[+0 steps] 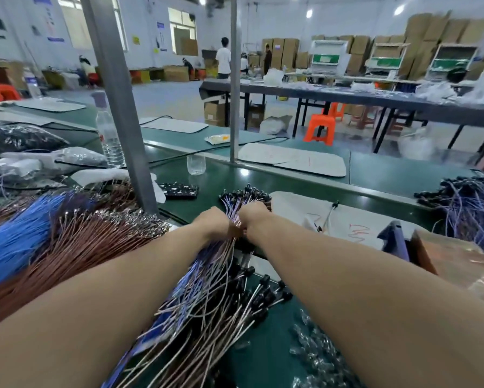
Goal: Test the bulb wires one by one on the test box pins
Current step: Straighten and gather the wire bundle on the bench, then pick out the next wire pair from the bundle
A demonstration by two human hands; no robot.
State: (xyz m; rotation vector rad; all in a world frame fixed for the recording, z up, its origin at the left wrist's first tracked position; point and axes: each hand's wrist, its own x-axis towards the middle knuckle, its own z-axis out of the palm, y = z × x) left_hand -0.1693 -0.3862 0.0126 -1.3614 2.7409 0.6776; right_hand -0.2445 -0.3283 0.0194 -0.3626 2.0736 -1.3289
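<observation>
A thick bundle of bulb wires [207,292], pale purple and pink with black sockets at their ends, lies across the green table from near me to the middle. My left hand [214,221] and my right hand [253,217] meet at the far part of the bundle, and both grip it with curled fingers. More black sockets [249,191] fan out just beyond my hands. I cannot make out a test box with pins for certain.
Blue wires [16,236] and brown wires [89,242] pile at the left. A grey post [123,107], a water bottle [109,135] and a plastic cup [196,163] stand behind. White mats [347,222] and another wire heap [470,203] lie right; clear bulbs [316,357] lie near.
</observation>
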